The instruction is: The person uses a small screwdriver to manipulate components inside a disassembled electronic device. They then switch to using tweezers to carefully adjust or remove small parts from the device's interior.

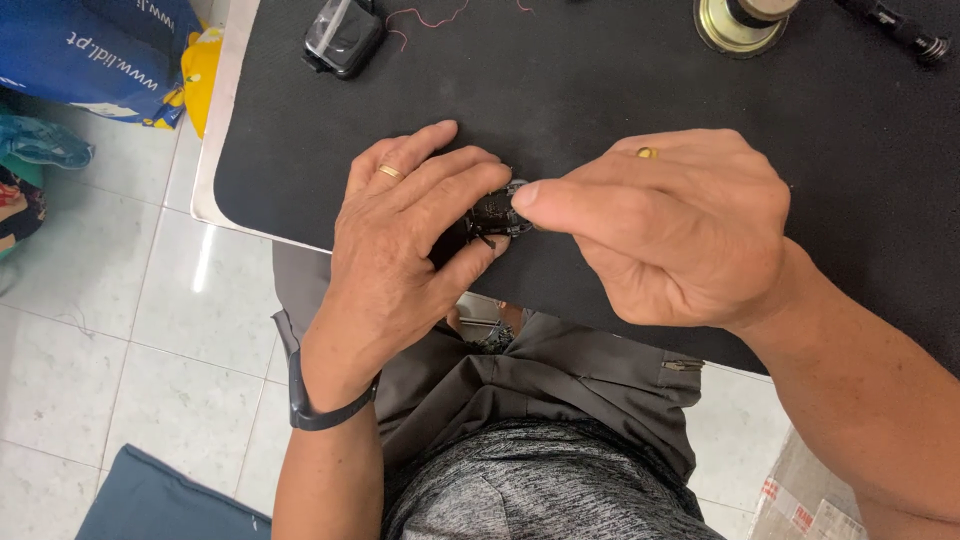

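- The left hand (410, 250) curls its fingers and thumb around a small black part (492, 216), gripping it over the black mat (600, 90) close to the mat's near edge.
- The right hand (670, 230) is mostly closed, its thumb and forefinger pinched onto the right end of the same small black part, so both hands meet on it.
- What the part is cannot be made out; most of it is hidden by the fingers.
- The left hand wears a gold ring (390, 172) and a dark wristband (325, 410); a second gold ring (646, 153) shows on the right hand.
- Near the far left corner of the mat lies a black case with a clear lid (343, 36), with a loose pink thread (430, 18) just beside it.
- At the far edge, toward the right, stands a round brass-coloured tin (735, 28), and a black cylindrical tool (905, 32) lies near the far right corner.
- Left of the table, on the tiled floor (120, 300), sits a blue bag (90, 50) with a yellow item (200, 70) next to it.
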